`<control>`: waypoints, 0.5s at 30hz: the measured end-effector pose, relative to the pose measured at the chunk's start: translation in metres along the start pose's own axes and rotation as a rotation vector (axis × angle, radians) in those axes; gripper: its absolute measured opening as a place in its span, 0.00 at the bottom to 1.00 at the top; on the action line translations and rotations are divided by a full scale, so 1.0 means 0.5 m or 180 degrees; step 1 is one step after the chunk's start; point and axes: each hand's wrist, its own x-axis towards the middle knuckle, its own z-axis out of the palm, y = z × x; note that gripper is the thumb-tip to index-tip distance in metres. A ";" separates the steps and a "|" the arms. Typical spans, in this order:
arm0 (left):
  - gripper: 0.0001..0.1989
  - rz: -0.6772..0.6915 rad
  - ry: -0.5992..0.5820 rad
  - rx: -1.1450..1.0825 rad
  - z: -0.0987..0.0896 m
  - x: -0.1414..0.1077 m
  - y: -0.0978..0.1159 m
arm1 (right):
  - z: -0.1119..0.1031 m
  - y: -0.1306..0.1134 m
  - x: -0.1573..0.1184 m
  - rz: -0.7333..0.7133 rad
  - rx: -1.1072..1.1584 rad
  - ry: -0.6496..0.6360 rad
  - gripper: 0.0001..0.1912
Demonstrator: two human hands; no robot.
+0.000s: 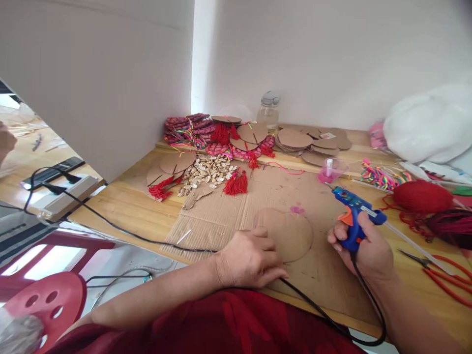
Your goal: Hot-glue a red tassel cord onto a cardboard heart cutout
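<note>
In my right hand (361, 246) I grip a blue hot glue gun (356, 216) with an orange trigger, its nozzle pointing up and left. My left hand (254, 258) is closed, knuckles up, over the corrugated cardboard sheet (221, 231). The glue gun's black cord (309, 301) runs beneath that wrist and comes out at the thumb; the fingertips are partly hidden. Beside the left knuckles lies a rounded, lobed cardboard cutout (293, 236), flat on the sheet. A white strip (184, 236) rests left of this hand.
Peanut shells (210, 172), red tassels (236, 183), braided pieces (190, 130) and cardboard discs (295, 138) line the back. A clear bottle (269, 110) stands behind. On the right are red yarn (422, 197), orange-handled scissors (448, 275) and a clear glue stick (420, 248). A power strip (62, 191) sits left.
</note>
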 end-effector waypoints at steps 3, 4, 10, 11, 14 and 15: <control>0.18 0.0260 -0.0116 0.0139 0.007 -0.009 0.002 | -0.005 -0.007 0.006 0.0020 -0.0047 0.0018 0.22; 0.18 0.0311 -0.0158 0.0167 0.010 -0.014 0.002 | -0.006 -0.009 0.009 -0.0006 -0.0040 0.0025 0.21; 0.14 0.0310 -0.0458 -0.0031 0.026 -0.033 0.004 | -0.015 -0.020 0.017 0.0171 0.0087 0.0061 0.19; 0.14 0.0277 -0.0480 -0.0022 0.027 -0.032 0.006 | -0.015 -0.021 0.017 0.0215 0.0100 0.0050 0.18; 0.13 0.0258 -0.0536 0.0136 0.025 -0.026 0.010 | -0.012 -0.024 0.015 0.0180 0.0088 0.0065 0.17; 0.13 0.0282 -0.0545 0.0198 0.025 -0.022 0.012 | -0.011 -0.024 0.013 0.0118 0.0092 0.0104 0.17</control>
